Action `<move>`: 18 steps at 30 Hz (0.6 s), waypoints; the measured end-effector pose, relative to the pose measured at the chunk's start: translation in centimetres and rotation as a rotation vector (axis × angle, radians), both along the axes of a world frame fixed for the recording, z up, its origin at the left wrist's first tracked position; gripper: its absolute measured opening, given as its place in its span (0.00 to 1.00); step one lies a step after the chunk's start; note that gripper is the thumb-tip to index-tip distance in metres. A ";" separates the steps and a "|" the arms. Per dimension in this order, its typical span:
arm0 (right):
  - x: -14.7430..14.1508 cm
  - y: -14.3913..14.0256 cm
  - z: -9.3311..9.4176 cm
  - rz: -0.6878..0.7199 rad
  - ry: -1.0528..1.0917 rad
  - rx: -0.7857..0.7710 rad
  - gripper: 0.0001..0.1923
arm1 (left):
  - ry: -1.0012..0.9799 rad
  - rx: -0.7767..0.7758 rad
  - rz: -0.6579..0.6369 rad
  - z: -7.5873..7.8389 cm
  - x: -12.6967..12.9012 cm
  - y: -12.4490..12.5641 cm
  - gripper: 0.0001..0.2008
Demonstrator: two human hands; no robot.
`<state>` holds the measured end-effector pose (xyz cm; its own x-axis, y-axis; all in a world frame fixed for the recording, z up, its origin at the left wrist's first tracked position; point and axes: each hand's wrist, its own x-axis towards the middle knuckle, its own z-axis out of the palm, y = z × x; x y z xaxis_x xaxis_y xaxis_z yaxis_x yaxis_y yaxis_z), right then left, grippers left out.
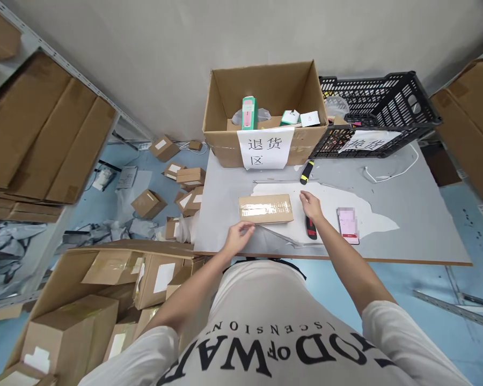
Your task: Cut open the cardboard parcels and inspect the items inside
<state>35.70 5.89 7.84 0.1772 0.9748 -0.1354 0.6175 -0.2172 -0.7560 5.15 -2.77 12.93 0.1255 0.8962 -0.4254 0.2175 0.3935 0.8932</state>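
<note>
A small taped cardboard box [265, 217] lies on the white sheet on the table in front of me, with shiny clear tape along its top. My left hand [239, 238] is at the box's near left corner, thumb and fingers slightly apart; the fingertips seem to touch its lower edge. To the right of the box, my right hand [311, 206] hovers with loosely bent fingers, apart from the box. Partly under that hand and wrist is a red and black utility knife [311, 229]. A yellow and black utility knife [306, 172] rests farther back.
An open carton [225, 146] with several small boxes stands at the back, beside a black plastic crate [370, 140]. A phone [348, 225] lies right of my hand. At left, a large carton [145, 246] holds several parcels; more boxes [148, 203] lie on the floor.
</note>
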 end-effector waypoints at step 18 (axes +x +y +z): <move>1.6 -7.1 -5.7 -0.217 -0.372 -0.499 0.29 | 0.434 0.317 -0.247 -3.6 -2.5 6.1 0.67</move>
<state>37.29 -1.22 2.12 0.4847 0.7478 -0.4537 0.7208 -0.6353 -0.2771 2.65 3.34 9.32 0.2213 0.9543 -0.2006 0.6405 0.0129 0.7679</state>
